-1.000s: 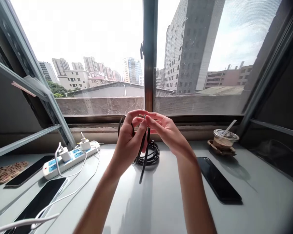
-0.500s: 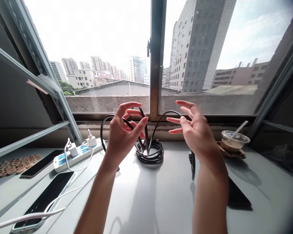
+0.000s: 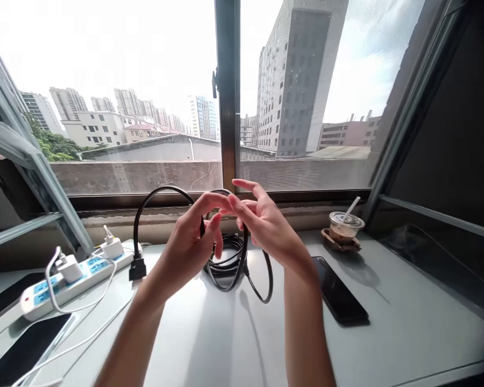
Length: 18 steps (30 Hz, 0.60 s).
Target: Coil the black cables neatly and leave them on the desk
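Observation:
My left hand [image 3: 193,231] is curled around loops of a black cable [image 3: 163,188], thumb and fingers bent toward each other. One end hangs to its left and carries a wide black connector [image 3: 137,269]. My right hand [image 3: 268,226] meets the left fingertips, its thumb and fingers closing on the cable at the top of the loops while the index finger points out. Cable loops dangle below both hands. Behind them a coiled black cable [image 3: 226,267] rests on the white desk [image 3: 226,344], partly hidden by the hands and the loops.
A white power strip [image 3: 84,274] with chargers and white cords lies on the left, near a phone [image 3: 32,344]. On the right are a black phone [image 3: 341,295] and a lidded drink cup [image 3: 344,226] with a straw. A window frame [image 3: 228,107] rises behind.
My right hand has moved left to the left hand and closed on the cable. The connector now shows hanging at the left. The view has turned to the right.

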Each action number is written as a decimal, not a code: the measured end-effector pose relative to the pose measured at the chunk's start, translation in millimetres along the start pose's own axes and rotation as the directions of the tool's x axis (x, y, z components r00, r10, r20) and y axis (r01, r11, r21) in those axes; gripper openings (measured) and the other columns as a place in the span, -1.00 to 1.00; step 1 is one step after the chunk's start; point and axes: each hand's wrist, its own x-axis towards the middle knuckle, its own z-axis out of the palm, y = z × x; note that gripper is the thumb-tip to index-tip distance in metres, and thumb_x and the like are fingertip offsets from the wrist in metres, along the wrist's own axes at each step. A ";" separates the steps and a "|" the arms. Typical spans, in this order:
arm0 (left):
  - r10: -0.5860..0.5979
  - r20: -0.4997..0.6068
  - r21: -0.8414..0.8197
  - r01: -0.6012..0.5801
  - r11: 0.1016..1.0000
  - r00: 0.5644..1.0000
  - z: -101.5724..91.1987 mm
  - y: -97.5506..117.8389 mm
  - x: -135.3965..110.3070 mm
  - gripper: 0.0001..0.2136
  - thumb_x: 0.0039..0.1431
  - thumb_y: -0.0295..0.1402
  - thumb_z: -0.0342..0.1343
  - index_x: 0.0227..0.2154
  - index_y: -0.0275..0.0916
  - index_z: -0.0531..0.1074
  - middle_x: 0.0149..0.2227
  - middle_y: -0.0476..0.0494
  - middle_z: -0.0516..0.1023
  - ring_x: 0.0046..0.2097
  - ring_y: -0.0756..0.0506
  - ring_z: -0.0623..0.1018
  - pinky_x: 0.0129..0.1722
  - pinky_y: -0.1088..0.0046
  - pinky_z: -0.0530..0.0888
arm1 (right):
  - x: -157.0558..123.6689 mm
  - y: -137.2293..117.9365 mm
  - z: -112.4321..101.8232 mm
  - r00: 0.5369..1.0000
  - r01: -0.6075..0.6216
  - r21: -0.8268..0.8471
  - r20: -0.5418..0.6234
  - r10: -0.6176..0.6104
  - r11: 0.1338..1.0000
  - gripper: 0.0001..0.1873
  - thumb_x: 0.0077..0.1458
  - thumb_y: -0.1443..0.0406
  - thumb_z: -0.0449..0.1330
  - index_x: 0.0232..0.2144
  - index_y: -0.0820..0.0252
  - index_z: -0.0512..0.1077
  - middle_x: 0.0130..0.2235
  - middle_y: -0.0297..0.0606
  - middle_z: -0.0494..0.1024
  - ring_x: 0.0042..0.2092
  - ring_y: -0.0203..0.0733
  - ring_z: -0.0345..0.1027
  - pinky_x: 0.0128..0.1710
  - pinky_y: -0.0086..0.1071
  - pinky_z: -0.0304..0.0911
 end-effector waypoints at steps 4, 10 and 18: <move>-0.010 0.080 -0.032 0.013 0.999 0.997 -1.3 3.1 0.1 -0.82 0.25 -0.38 -0.07 -0.11 -0.16 0.30 -0.05 -0.19 0.43 -0.66 0.16 0.39 -0.77 0.64 0.24 | -0.5 0.2 6.7 0.995 0.050 0.004 0.084 -0.051 0.999 -0.43 0.05 0.20 0.19 0.10 0.11 0.15 -0.34 -0.30 0.50 -0.25 -0.24 0.41 -0.26 -0.38 0.32; -0.049 0.024 -0.076 0.050 0.996 0.999 -6.9 7.1 -0.3 -0.68 0.20 -0.33 0.01 0.02 -0.08 0.21 0.07 -0.26 0.34 -0.61 0.08 0.46 -0.74 0.57 0.35 | 1.4 2.7 6.0 0.995 0.086 0.031 0.042 -0.088 0.996 -0.48 0.10 0.30 0.10 0.12 0.11 0.10 -0.31 -0.31 0.51 -0.25 -0.27 0.44 -0.15 -0.33 0.35; -0.008 -0.375 0.021 0.017 1.000 0.927 -19.0 6.5 4.4 -0.67 0.23 -0.13 -0.06 -0.03 -0.16 0.27 -0.12 -0.17 0.49 -0.63 0.07 0.45 -0.73 0.55 0.34 | 2.7 -1.9 -6.4 0.926 0.220 -0.046 -0.304 -0.224 0.974 -0.64 0.22 0.16 -0.06 0.06 -0.02 0.12 -0.12 -0.28 0.46 -0.56 -0.42 0.34 -0.66 -0.49 0.18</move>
